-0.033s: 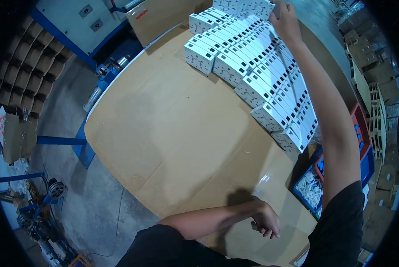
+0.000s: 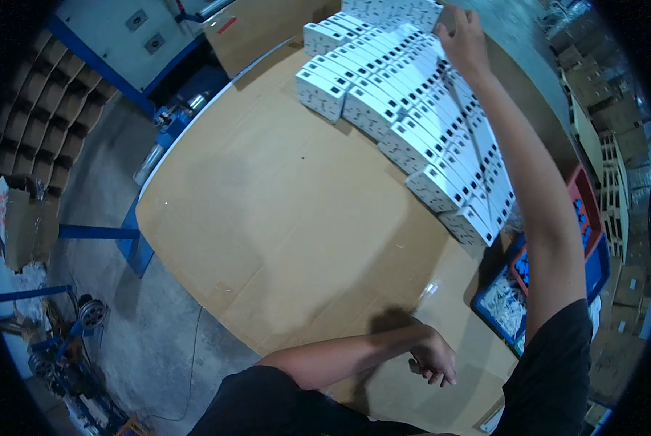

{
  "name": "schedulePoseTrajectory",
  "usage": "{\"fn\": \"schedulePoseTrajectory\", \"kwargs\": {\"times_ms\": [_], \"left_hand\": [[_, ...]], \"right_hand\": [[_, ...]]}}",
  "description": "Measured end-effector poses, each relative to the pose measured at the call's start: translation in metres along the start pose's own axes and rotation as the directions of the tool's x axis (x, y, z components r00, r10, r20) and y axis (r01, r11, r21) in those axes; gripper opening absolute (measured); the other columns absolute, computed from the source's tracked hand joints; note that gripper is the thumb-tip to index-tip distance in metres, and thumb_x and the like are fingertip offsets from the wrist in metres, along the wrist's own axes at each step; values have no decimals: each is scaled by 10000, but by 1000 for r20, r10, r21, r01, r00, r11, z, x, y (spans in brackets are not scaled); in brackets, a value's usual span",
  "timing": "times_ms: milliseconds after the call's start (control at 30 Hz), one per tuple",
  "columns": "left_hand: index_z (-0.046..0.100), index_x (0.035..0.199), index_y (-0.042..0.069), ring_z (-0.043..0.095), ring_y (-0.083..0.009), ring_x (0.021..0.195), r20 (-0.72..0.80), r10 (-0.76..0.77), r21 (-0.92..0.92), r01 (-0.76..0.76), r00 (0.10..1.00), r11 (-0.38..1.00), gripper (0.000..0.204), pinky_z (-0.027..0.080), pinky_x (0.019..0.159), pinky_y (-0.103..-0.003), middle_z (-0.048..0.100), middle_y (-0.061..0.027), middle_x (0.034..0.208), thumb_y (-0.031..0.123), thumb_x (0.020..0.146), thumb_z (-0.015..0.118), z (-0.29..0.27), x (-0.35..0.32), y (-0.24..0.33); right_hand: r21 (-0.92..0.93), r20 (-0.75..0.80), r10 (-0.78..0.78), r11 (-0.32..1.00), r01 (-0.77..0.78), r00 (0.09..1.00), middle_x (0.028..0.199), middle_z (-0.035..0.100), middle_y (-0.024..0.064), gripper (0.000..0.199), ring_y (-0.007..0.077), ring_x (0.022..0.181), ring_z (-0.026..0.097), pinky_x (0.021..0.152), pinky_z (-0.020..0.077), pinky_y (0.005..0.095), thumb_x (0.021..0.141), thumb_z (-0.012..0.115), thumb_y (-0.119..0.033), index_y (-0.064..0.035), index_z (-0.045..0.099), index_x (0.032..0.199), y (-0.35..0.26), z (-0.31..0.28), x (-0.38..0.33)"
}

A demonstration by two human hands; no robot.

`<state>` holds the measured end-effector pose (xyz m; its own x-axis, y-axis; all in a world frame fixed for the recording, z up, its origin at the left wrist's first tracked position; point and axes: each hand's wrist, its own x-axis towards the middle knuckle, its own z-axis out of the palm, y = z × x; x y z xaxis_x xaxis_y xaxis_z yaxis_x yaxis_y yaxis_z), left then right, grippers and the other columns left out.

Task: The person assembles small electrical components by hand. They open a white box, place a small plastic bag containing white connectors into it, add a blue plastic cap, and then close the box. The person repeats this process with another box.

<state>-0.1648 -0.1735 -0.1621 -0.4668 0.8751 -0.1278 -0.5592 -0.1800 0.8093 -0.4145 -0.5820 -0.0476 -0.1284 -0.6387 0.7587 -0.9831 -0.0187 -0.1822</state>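
Note:
My right arm stretches to the far end of the table. There my right hand has its thumb and bent fingers closed at the right end of an upright white block; the fingertips are partly hidden. In front of it, several rows of long white rectangular blocks, with small dark square openings, lie side by side in stepped groups. My left hand hangs over the near part of the table, its fingers loosely curled and a little apart, nothing visible in them.
The tabletop is covered with brown cardboard. At the right edge stand a blue bin of small white parts and a red bin with blue parts. A cardboard box and machinery are at the left.

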Motion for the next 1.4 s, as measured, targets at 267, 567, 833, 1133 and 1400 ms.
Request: {"fn": "schedulePoseTrajectory", "kwargs": {"times_ms": [267, 567, 833, 1133, 1400], "left_hand": [[673, 1108, 44, 522, -88, 627, -11, 104, -97, -105, 994, 990, 411, 449, 566, -254, 591, 13, 783, 443, 1015, 641, -16, 23, -27], [683, 1170, 29, 646, -69, 692, -77, 11, -103, -19, 997, 995, 341, 528, 567, -237, 704, -19, 832, 336, 1069, 574, -10, 0, -15], [631, 1256, 2, 658, -96, 734, -321, 121, -268, -213, 939, 940, 376, 524, 616, -231, 678, -25, 849, 324, 1080, 548, -2, -14, -4], [661, 1022, 44, 621, -116, 847, -802, 565, 597, -271, -194, 755, 152, 513, 771, -282, 661, -24, 910, 195, 1003, 669, 124, 22, -69], [659, 1061, 31, 609, -259, 1015, -615, 740, 635, 385, -273, 670, 175, 495, 925, -373, 634, -107, 1035, 116, 917, 709, 186, 38, -114]], "right_hand": [[116, 171, 34, 992, -55, 985, 1074, 629, 195, 253, 343, 932, 651, 839, 527, 390, 868, 708, 6, 31, 649, 1113, -116, -247, -214], [9, 104, 868, 487, -874, 485, 918, 559, 49, 106, 83, 673, 541, 586, 451, 234, 1008, 546, 11, 18, 618, 1085, -271, -510, -560], [126, 89, 945, 302, -945, 314, 1047, 612, 90, 145, 95, 786, 605, 655, 514, 235, 1010, 541, 24, 39, 631, 1123, -305, -585, -618], [284, 259, 847, 393, -874, 465, 982, 715, 76, 147, 125, 876, 708, 716, 554, 259, 1019, 610, -64, 13, 679, 1125, -291, -507, -587], [466, 273, 885, 221, -857, 376, 926, 731, 83, 170, 102, 763, 687, 629, 528, 250, 1033, 590, -95, 11, 674, 1136, -280, -483, -613]]}}
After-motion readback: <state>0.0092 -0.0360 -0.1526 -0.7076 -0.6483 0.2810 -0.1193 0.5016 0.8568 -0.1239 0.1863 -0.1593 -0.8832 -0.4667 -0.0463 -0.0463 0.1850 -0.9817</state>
